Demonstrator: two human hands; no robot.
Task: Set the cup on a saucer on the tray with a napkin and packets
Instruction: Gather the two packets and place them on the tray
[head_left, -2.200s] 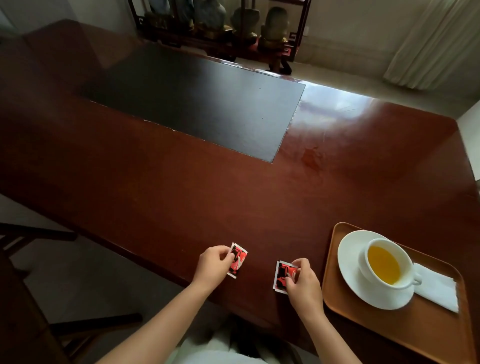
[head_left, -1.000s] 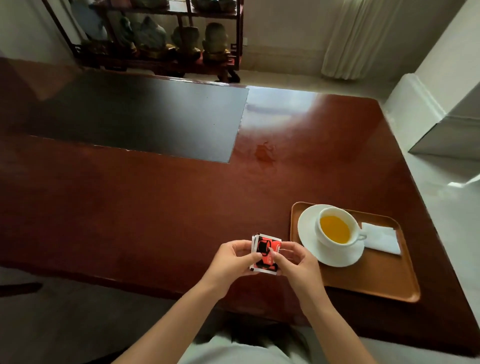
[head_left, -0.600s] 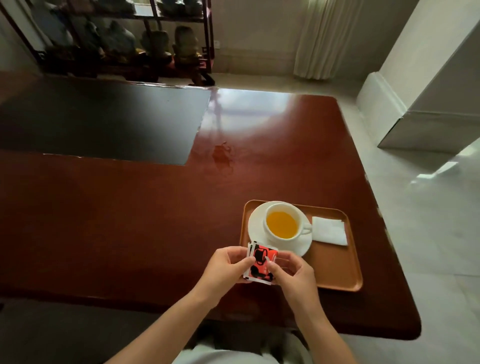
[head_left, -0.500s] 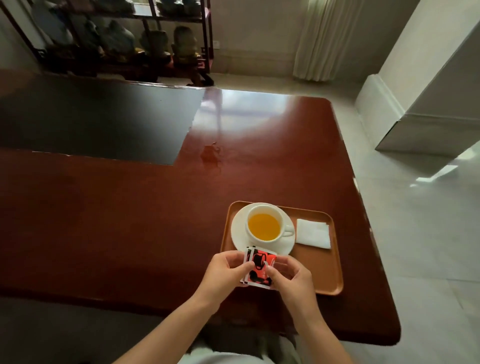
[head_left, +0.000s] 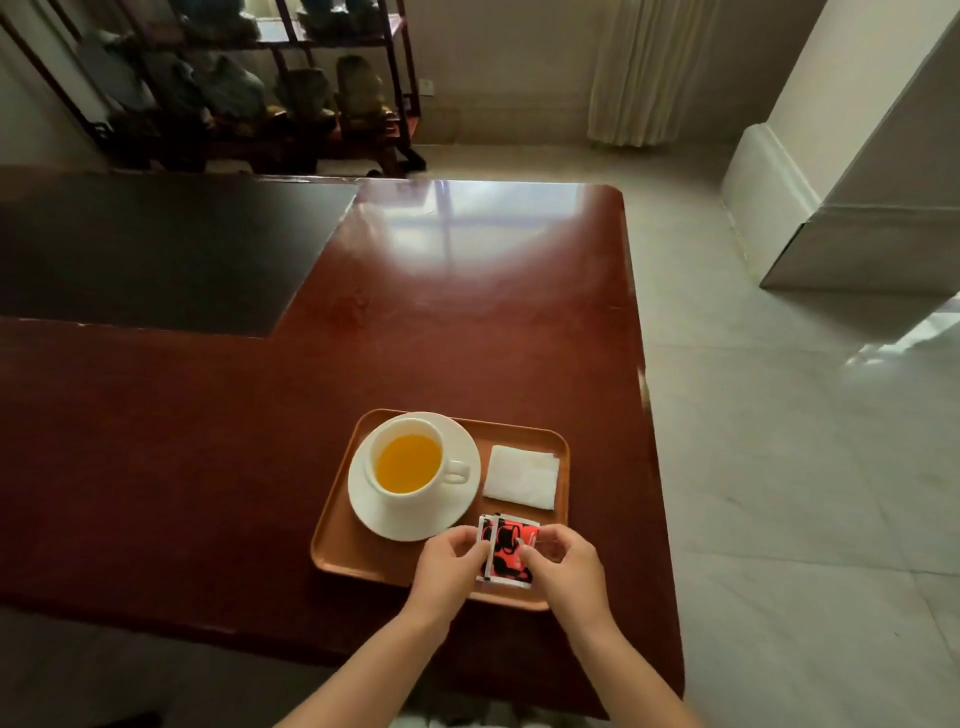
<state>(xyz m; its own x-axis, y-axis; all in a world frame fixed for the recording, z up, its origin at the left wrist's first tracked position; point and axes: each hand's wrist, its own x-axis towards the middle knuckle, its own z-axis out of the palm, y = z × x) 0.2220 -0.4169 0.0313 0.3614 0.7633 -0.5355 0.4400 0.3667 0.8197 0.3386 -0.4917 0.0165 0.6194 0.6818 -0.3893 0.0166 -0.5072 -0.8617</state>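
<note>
A white cup (head_left: 410, 462) of yellow liquid stands on a white saucer (head_left: 457, 512) at the left of an orange-brown tray (head_left: 343, 551). A folded white napkin (head_left: 522, 475) lies on the tray to the cup's right. Two red, black and white packets (head_left: 506, 545), stacked together, are held over the tray's front right part, just below the napkin. My left hand (head_left: 449, 566) pinches their left edge and my right hand (head_left: 563, 569) pinches their right edge. I cannot tell whether the packets touch the tray.
The tray sits near the front right corner of a glossy red-brown table (head_left: 467, 338). A dark mat (head_left: 156, 249) covers the table's far left. A shelf of stones (head_left: 249, 93) stands behind. Pale tiled floor (head_left: 805, 467) lies to the right.
Both hands picked up one packet each from the table, stacked them together, and carried them right to above the tray's front right part. The view swung right.
</note>
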